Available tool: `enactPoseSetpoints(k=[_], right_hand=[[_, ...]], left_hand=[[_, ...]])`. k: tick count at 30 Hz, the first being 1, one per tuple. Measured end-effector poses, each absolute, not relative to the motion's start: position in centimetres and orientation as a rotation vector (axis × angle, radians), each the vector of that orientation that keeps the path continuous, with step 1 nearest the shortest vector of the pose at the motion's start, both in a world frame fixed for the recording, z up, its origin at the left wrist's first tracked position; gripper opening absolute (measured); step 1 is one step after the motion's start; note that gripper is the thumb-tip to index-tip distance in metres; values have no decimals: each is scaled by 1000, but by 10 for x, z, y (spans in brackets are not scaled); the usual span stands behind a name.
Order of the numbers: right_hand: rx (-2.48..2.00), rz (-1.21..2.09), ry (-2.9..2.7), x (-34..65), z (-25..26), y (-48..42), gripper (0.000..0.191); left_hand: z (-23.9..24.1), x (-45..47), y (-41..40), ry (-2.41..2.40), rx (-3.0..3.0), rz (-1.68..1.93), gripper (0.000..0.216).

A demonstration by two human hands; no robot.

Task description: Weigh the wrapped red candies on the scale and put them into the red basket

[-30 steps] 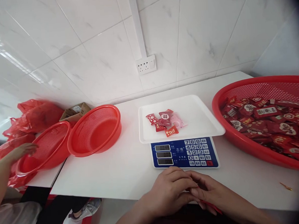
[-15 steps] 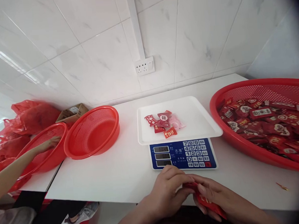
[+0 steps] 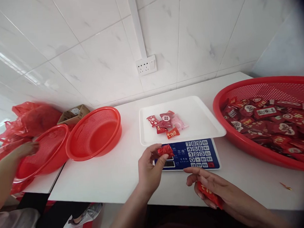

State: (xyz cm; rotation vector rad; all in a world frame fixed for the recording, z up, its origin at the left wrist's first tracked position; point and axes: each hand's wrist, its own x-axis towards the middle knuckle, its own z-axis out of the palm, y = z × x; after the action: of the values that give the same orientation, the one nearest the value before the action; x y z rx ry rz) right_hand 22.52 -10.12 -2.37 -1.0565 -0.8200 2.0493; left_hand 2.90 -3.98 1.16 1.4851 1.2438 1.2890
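Between the thumb and fingers of my left hand (image 3: 150, 167) is a small red wrapped candy (image 3: 165, 150), held up over the left side of the blue scale's keypad panel (image 3: 200, 155). My right hand (image 3: 217, 189) is closed around another red candy packet (image 3: 209, 194) with gold lettering, low in front of the scale; its index finger points out to the left. On the white weighing tray (image 3: 201, 125) lie several candies (image 3: 165, 121), red ones and a pink one, bunched toward the left. My left hand partly hides the scale's displays.
A large red basket (image 3: 232, 86) full of red-wrapped candies stands at the right. Left of the scale is a red basket (image 3: 95, 154); a co-worker's hand (image 3: 28, 148) is over another basket (image 3: 62, 130). Red plastic bags (image 3: 37, 118), a cardboard box (image 3: 75, 113) and a gold twist (image 3: 285, 186) are also there.
My left hand has parted from my right and moved up and left with a small candy. The right hand keeps its packet. The co-worker's hand has shifted left.
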Motion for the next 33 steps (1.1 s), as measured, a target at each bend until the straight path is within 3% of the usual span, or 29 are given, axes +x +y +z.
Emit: enactPoseSetpoints(k=[7,12,15,19,21,26,33], right_hand=[[-1142,1945,-759,226,-21,-105,50],[-1180,1842,-638,228,-27,-101,55],[-1048,1852,-491,224,-30,-93,56],[-962,1886,-448,218,-30,-87,57],[-937,1925,-444,216,-29,-88,58],[-982,2002,-604,218,-30,-96,52],[-1205,1740,-1273,220,-26,-94,36]], left_hand=[[33,26,-1,1503,2326,1091,32],[24,37,-41,1060,2347,1013,24],[9,45,-62,788,2440,823,32],[-7,48,-67,773,2611,700,27],[-9,45,-66,816,2608,742,19],[-9,36,-67,850,2371,963,20],[-15,33,-73,899,2139,1040,22]])
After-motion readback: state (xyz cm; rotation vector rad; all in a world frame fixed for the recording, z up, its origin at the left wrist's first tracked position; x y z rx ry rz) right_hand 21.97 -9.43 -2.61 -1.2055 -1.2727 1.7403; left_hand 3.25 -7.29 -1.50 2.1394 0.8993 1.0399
